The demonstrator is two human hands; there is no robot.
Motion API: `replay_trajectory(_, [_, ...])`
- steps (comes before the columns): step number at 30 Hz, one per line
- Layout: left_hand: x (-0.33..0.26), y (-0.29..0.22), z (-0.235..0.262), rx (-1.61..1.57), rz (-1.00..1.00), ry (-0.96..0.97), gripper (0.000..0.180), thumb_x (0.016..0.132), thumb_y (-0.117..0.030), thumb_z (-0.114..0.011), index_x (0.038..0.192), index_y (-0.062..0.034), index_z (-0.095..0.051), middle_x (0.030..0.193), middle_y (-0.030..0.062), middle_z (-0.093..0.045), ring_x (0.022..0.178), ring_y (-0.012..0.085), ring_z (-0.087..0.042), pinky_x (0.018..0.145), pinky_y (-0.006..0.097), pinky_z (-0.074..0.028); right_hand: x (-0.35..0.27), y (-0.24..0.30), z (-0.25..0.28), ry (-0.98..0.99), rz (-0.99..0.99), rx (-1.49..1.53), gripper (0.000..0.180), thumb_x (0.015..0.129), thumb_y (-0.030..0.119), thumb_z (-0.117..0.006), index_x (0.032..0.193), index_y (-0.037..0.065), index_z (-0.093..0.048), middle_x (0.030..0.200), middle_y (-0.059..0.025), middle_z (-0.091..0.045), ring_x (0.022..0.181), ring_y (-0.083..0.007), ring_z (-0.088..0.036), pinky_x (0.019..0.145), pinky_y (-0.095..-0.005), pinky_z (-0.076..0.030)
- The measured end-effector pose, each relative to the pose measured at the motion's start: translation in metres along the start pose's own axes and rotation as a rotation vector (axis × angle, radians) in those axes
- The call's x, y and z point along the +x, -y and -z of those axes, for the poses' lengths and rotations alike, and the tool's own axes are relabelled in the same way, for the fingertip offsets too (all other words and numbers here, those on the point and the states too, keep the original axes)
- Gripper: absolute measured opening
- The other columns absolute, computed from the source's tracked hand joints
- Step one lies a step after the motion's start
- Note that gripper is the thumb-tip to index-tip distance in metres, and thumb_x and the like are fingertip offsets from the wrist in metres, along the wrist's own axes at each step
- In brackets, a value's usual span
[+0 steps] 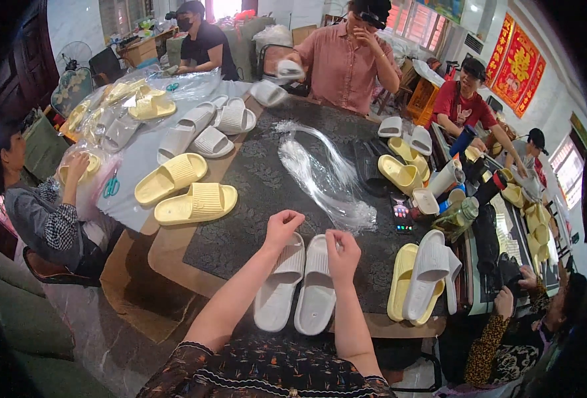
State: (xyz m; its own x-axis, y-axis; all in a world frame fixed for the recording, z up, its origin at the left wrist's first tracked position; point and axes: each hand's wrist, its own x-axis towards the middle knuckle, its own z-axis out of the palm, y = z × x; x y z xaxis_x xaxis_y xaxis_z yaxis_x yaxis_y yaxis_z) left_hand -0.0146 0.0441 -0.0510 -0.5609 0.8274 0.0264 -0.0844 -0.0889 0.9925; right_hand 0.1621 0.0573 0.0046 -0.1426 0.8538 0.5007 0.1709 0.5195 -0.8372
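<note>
A pair of light grey slippers, the left slipper [277,302] and the right slipper [314,306], lies side by side at the table's near edge, toes pointing away from me. My left hand [283,230] is closed in a pinch over the left slipper's toe end. Over the right slipper's toe, my right hand [342,253] is closed too, fingertips pressed together. Anything held in either pinch is too small to make out. Just beyond my hands lies a long bundle of clear, thin plastic strands [316,174] on the dark patterned mat [240,199].
Yellow slippers [196,203] lie at left, near grey ones [212,142]. Stacked slippers [426,278] stand at right, beside a phone [401,213] and several bottles [462,215]. Teal scissors [111,184] rest at far left. Several other people sit or stand around the tables; one holds a grey slipper [290,69].
</note>
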Motion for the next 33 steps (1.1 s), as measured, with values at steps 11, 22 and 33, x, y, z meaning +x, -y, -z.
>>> replay_trajectory(11, [-0.003, -0.016, -0.006, 0.02, 0.06, 0.033, 0.018, 0.083, -0.017, -0.072, 0.09, -0.0007, -0.071, 0.08, -0.0013, -0.066, 0.075, 0.0069, -0.057, 0.068, 0.024, -0.046, -0.069, 0.035, 0.045, 0.687, -0.299, -0.483, 0.059, 0.08, 0.058, -0.065, 0.086, 0.0, -0.066, 0.075, -0.0194, -0.066, 0.076, -0.039, -0.066, 0.068, -0.0465, -0.052])
replay_trajectory(22, [-0.015, -0.014, 0.022, -0.186, 0.093, 0.114, 0.021, 0.087, -0.017, -0.067, 0.102, -0.0025, -0.067, 0.081, -0.0016, -0.06, 0.074, 0.0064, -0.054, 0.067, 0.022, -0.042, -0.078, -0.001, 0.008, 0.57, -0.122, -0.598, 0.049, 0.076, 0.047, -0.066, 0.075, -0.002, -0.065, 0.074, -0.0222, -0.065, 0.069, -0.0386, -0.066, 0.067, -0.0484, -0.053])
replay_trajectory(33, [0.005, -0.041, 0.194, 0.856, -0.606, -0.73, 0.065, 0.08, -0.002, -0.062, 0.14, 0.0021, -0.037, 0.139, 0.0224, -0.04, 0.131, 0.0377, -0.036, 0.108, 0.047, -0.031, -0.076, 0.001, 0.009, 0.573, -0.121, -0.537, 0.045, 0.078, 0.046, -0.067, 0.076, 0.001, -0.063, 0.072, -0.0181, -0.065, 0.067, -0.038, -0.065, 0.064, -0.0483, -0.052])
